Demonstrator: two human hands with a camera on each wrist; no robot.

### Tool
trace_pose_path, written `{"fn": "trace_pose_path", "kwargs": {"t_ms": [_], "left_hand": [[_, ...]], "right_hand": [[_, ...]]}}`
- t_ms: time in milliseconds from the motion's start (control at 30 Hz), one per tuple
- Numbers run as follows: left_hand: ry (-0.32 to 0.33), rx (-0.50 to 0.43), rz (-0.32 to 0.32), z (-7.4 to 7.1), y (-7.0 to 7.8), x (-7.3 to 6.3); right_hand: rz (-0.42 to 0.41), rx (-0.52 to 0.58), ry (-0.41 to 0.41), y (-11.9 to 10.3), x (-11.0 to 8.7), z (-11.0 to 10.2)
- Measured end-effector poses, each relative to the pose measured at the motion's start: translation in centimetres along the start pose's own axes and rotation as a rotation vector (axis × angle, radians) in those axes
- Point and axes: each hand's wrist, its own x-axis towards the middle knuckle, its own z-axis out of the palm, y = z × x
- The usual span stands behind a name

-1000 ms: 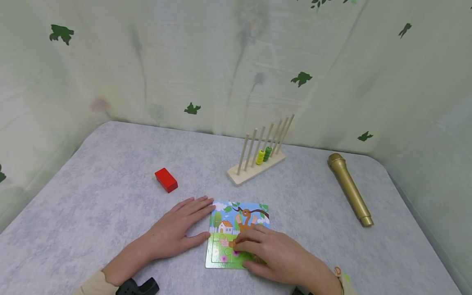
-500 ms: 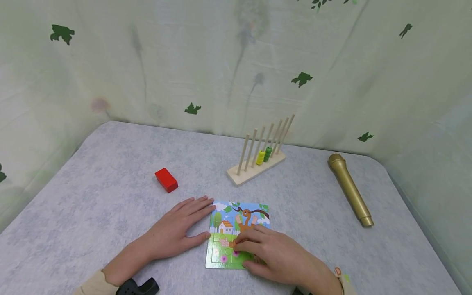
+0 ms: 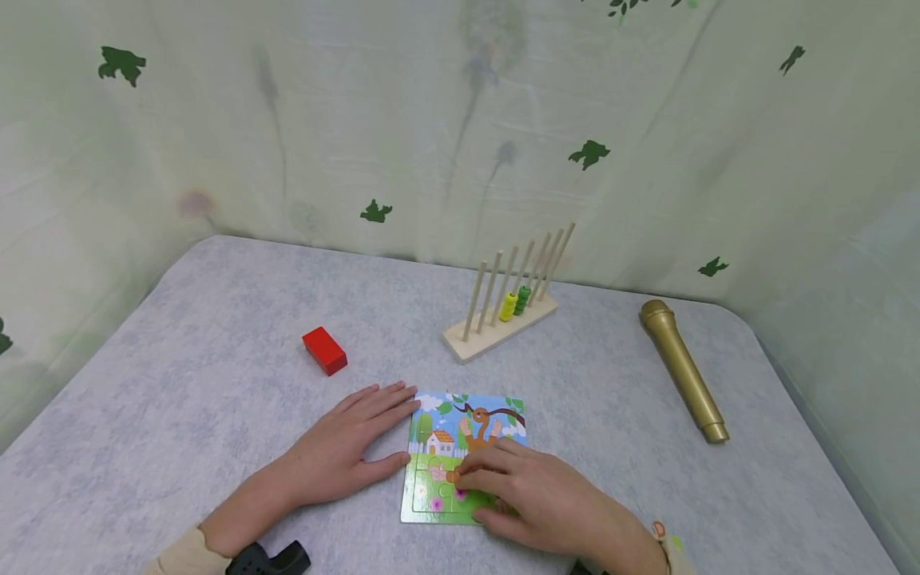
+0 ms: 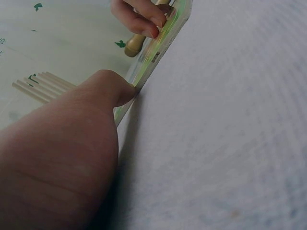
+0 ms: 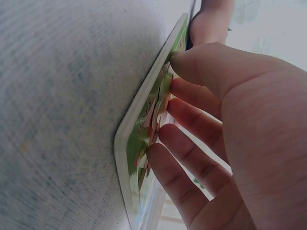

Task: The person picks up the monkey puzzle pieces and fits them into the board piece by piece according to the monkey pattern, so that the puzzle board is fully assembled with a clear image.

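A square jigsaw puzzle [image 3: 431,511] in a thin frame lies flat on the table, with a house, green grass and an animal on a branch printed on it. My left hand [image 3: 359,447] lies along its left side, fingers stretched out, fingertips and thumb at the edge. Over the lower right part is my right hand [image 3: 535,495], fingers bent and tips resting on the picture. In the right wrist view, its thumb and fingers [image 5: 172,165] are spread along the puzzle's surface, where some pieces look slightly raised. That hand hides the puzzle's lower right corner from the head view.
A red block [image 3: 325,351] lies beyond my left hand. Behind the puzzle stands a wooden peg rack [image 3: 467,345] with yellow and green beads on two pegs. At the right lies a gold toy microphone [image 3: 683,371]. A pale curtain [image 3: 323,120] hangs beyond the table.
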Motion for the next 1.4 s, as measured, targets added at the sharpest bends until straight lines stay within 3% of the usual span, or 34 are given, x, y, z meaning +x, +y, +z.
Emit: {"fn": "trace_pose_path", "kwargs": {"t_ms": [267, 500, 1033, 1400], "left_hand": [[0.019, -0.004, 0.016, -0.1, 0.1, 0.0], [0.020, -0.008, 0.012, -0.1, 0.1, 0.0], [0.004, -0.009, 0.000, -0.1, 0.2, 0.0], [-0.007, -0.012, -0.009, -0.1, 0.2, 0.0]], "right_hand": [[-0.015, -0.029, 0.015, 0.1, -0.4, -0.4], [-0.011, -0.011, 0.083, 0.7, -1.7, -1.4], [0.150, 0.016, 0.097, 1.7, -5.7, -3.1], [0.221, 0.009, 0.152, 2.5, -8.2, -3.2]]}}
